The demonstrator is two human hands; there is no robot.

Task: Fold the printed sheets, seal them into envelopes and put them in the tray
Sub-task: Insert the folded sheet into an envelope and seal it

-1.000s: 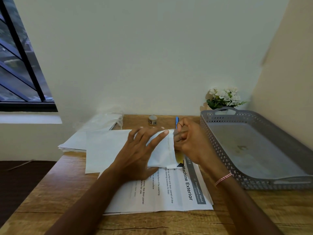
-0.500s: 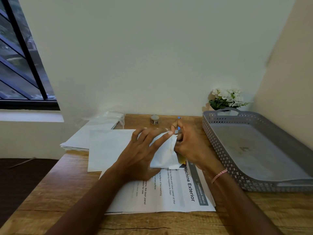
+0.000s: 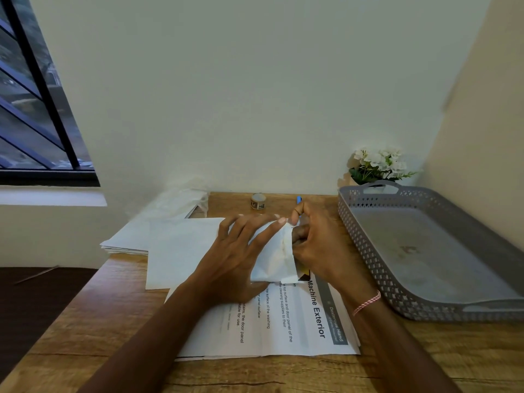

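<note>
A white envelope (image 3: 273, 255) is held up just above the desk's middle. My left hand (image 3: 236, 252) lies over its left part with fingers spread, thumb underneath. My right hand (image 3: 319, 245) pinches its right edge, where the paper bulges and crumples. Under both hands lies a stack of printed sheets (image 3: 283, 321) headed "Machine Exterior". Another white envelope (image 3: 178, 251) lies flat to the left. The grey perforated tray (image 3: 368, 251) stands at the right with nothing in it.
A pile of white paper (image 3: 127, 239) and a clear plastic wrapper (image 3: 181, 199) lie at the back left. A small round jar (image 3: 258, 201) and a blue pen tip (image 3: 299, 199) sit by the wall. White flowers (image 3: 378, 164) stand behind the tray.
The envelope's right end has lifted and crumpled more between both hands. My right hand's fingers have shifted along that edge. The view has tilted slightly.
</note>
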